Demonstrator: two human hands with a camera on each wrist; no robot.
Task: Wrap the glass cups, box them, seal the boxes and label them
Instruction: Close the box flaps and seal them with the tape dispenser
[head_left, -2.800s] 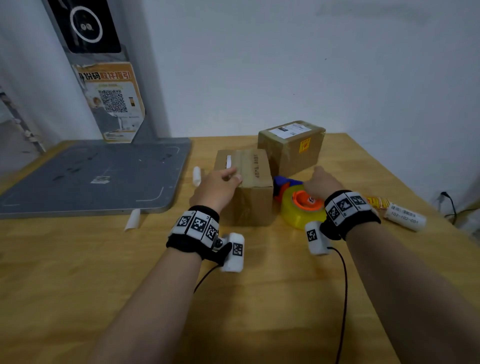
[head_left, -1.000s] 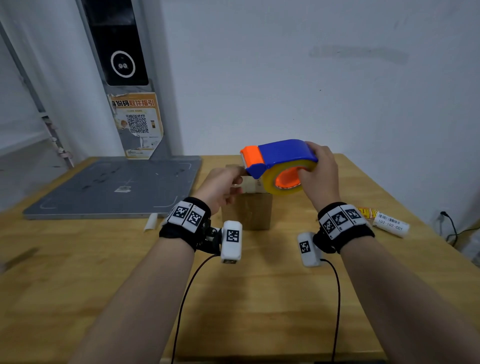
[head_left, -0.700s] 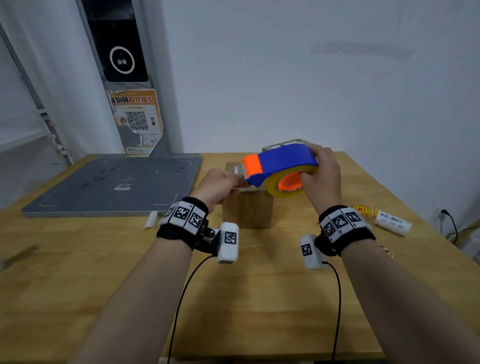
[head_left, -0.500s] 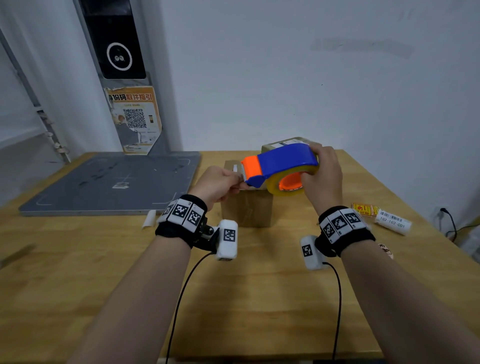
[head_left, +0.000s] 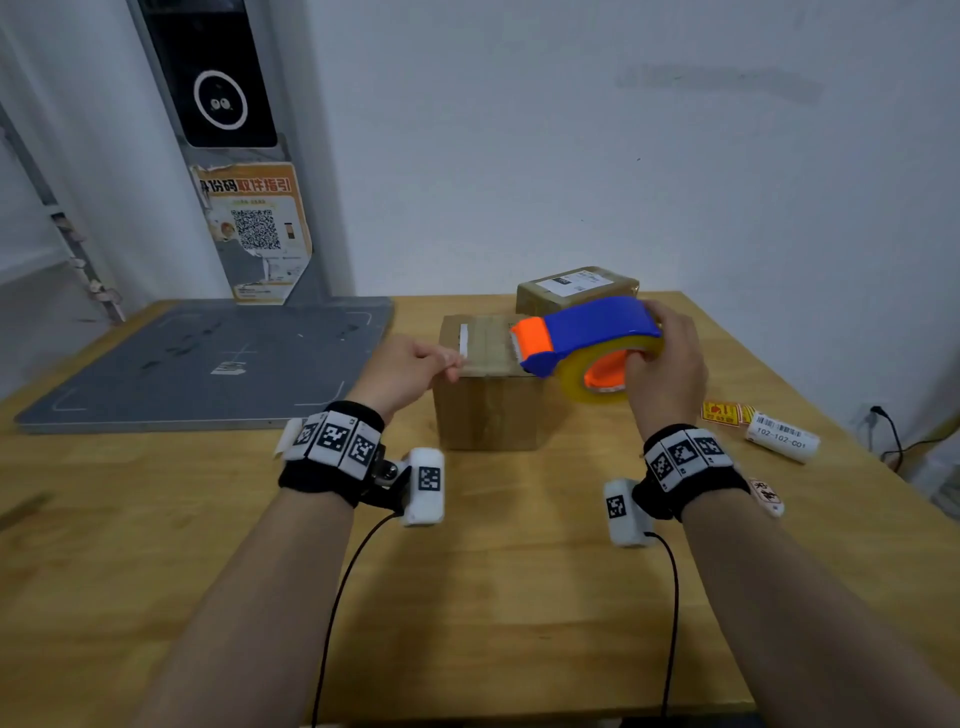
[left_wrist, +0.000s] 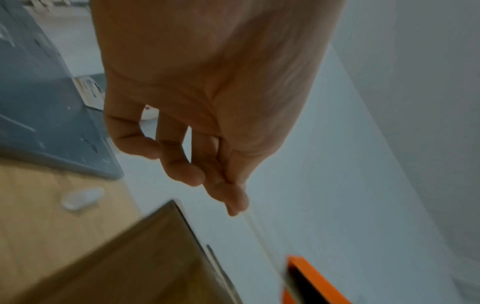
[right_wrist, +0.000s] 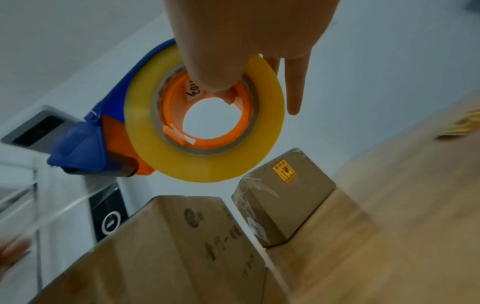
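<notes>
Near cardboard box (head_left: 488, 382): stands upright on the desk (head_left: 156, 545), flaps closed; landmark for all entries below.
Tape dispenser (head_left: 584, 338): blue body, orange nose, yellow roll; held in the air just above the box's right top edge.
Right hand (head_left: 667, 371): grips the dispenser, thumb through the orange core, fingers (right_wrist: 294, 86) curled over the roll's rim.
Left hand (head_left: 400, 371): at the box's left top edge, thumb and fingers (left_wrist: 233, 197) pressed together, pinching the clear tape strip (left_wrist: 259, 236) drawn from the dispenser.
Second box (head_left: 576, 286): sealed and labelled, behind the near box, toward the wall.
Grey board (head_left: 208, 358): flat on the desk, left of the box.
Label roll (head_left: 782, 439): right of the box, lying beside yellow stickers (head_left: 724, 413).
</notes>
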